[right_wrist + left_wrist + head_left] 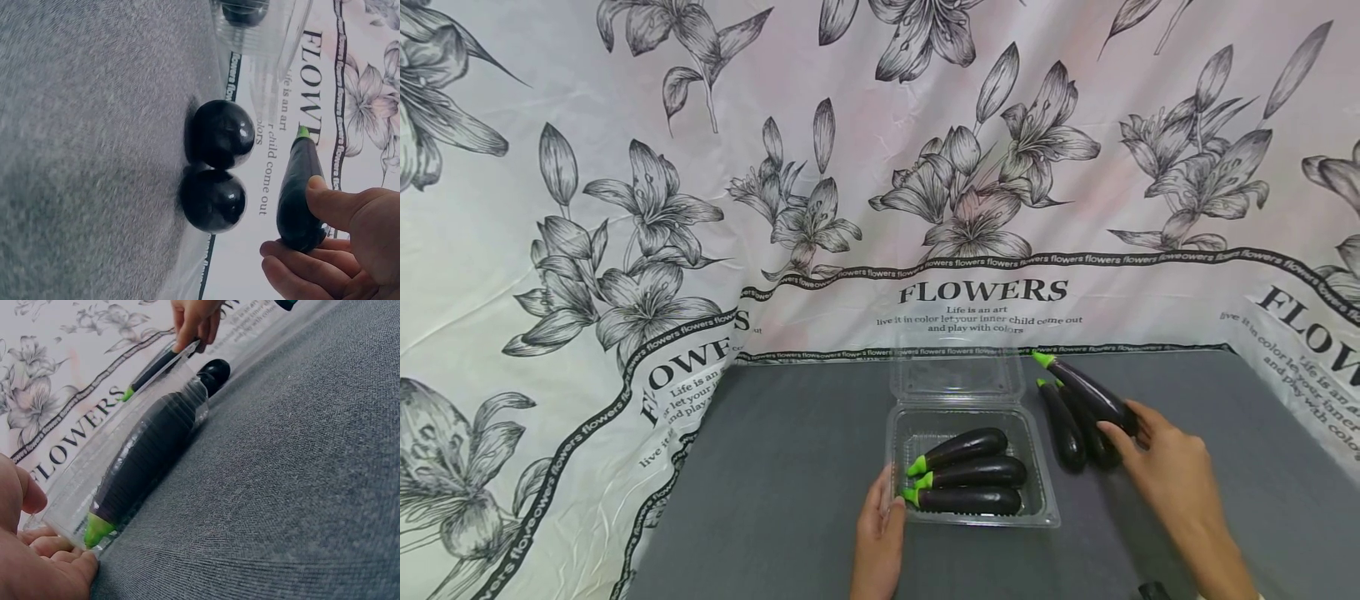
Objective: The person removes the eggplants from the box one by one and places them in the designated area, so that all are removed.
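A clear plastic clamshell box (1047,500) lies with its lid (958,375) raised behind it. Three dark eggplants with green stems, one of them the front eggplant (970,501), rest side by side inside. At the box's left edge my left hand (880,533) holds the rim, thumb toward the inside; the left wrist view shows its fingers against the wall. My right hand (1176,471) grips another eggplant (1090,392) by its thick end, raised off the table with its stem pointing away and left. Below it, two more eggplants (1062,429) lie on the table, right of the box.
The table has a grey cloth surface (775,467). A white sheet with printed flowers and lettering (985,292) hangs behind and at both sides. Near the front edge, by my right forearm, a small black object (1152,591) shows partly.
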The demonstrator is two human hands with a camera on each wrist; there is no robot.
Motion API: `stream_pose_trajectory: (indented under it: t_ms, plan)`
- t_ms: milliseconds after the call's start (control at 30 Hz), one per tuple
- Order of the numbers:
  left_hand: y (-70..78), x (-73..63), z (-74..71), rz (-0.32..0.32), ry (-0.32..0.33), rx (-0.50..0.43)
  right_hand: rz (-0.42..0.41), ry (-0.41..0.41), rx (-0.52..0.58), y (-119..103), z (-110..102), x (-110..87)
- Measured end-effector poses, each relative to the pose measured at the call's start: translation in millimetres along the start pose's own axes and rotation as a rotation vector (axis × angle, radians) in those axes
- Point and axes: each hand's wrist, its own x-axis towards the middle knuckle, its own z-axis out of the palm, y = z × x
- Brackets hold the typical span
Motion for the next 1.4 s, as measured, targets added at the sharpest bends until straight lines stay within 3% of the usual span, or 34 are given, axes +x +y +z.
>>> stream_pose_trajectory:
  t_ms: [400,933,1400]
  plan:
    - [0.1,0.6,0.2,0.022,0.005,-0.005,0.027,-0.018,-0.013,10,-4,-1.9]
    - [0.5,0.4,-1.7,0.005,-0.003,0.003,0.045,0.007,-0.052,18,-7,-3.5]
    - [0.3,0.1,-1.1,0.004,-0.003,0.005,0.116,-0.022,-0.092,26,-9,-3.4]
